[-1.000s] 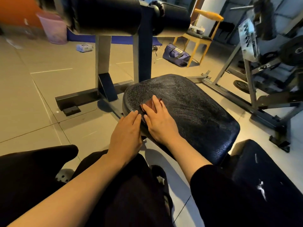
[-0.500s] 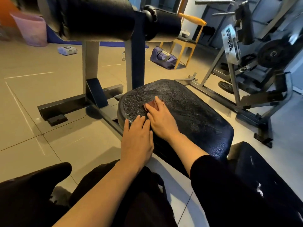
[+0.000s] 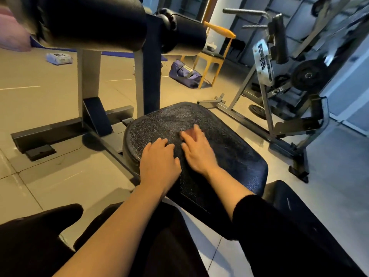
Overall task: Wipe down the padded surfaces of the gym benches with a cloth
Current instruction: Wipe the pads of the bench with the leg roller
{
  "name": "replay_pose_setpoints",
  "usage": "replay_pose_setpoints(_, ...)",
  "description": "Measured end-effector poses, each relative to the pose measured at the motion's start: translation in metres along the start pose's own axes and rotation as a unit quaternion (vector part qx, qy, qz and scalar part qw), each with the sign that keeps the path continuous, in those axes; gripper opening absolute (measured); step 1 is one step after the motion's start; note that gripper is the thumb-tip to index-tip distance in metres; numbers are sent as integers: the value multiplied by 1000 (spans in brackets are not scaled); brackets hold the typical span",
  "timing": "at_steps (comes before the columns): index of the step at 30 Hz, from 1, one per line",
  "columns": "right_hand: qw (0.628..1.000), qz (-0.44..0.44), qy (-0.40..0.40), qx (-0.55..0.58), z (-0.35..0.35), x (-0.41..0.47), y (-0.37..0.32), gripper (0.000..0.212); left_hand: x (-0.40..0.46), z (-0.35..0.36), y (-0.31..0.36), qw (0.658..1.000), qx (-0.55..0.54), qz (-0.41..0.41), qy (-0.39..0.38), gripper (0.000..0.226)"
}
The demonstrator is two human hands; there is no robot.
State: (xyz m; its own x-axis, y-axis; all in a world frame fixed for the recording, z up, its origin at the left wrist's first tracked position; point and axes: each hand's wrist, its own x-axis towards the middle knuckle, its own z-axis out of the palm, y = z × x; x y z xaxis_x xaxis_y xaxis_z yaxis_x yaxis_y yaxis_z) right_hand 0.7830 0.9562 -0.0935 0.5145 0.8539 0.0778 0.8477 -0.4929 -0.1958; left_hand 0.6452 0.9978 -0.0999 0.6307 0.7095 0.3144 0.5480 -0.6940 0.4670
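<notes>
A black padded seat (image 3: 229, 156) lies in front of me, its surface streaked with wipe marks. My right hand (image 3: 196, 150) lies flat on the middle of the pad with straight fingers, blurred by motion. The cloth is hidden beneath it and cannot be made out. My left hand (image 3: 159, 162) rests flat on the pad's near-left edge, next to the right hand and holding nothing. Two black roller pads (image 3: 95, 23) hang above the seat on a grey frame. Another black pad (image 3: 295, 206) sits at lower right.
The bench's steel posts and base bar (image 3: 60, 134) stand left of the seat. A weight machine (image 3: 279, 92) with plates fills the right side. A blue bag (image 3: 184, 75), a yellow chair (image 3: 211, 56) and a white packet (image 3: 59, 57) are on the tiled floor behind. My dark-clad legs are below.
My right hand has slid farther across the pad, away from me and rightward, and the reddish cloth at its fingertips no longer shows. The left hand stays at the pad's edge.
</notes>
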Motion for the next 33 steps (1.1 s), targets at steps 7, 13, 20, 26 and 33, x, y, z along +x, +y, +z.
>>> replay_pose_setpoints(7,998,-67,-3,9,-16,6,50,44,25,-19,-17,998,-31,-48,-14,40)
replay_pose_setpoints(13,997,-70,15,23,1,52,2,45,37,-16,-21,998,-6,-61,4,42)
replay_pose_setpoints(20,981,-191,-11,34,-5,72,16,43,51,-18,-28,998,-10,-58,10,44)
replay_pose_setpoints(26,988,-147,14,34,7,98,-14,44,59,-15,-33,999,2,-52,8,47)
replay_pose_setpoints(33,985,-166,-9,54,-3,123,16,41,67,-10,-37,999,9,-43,11,49)
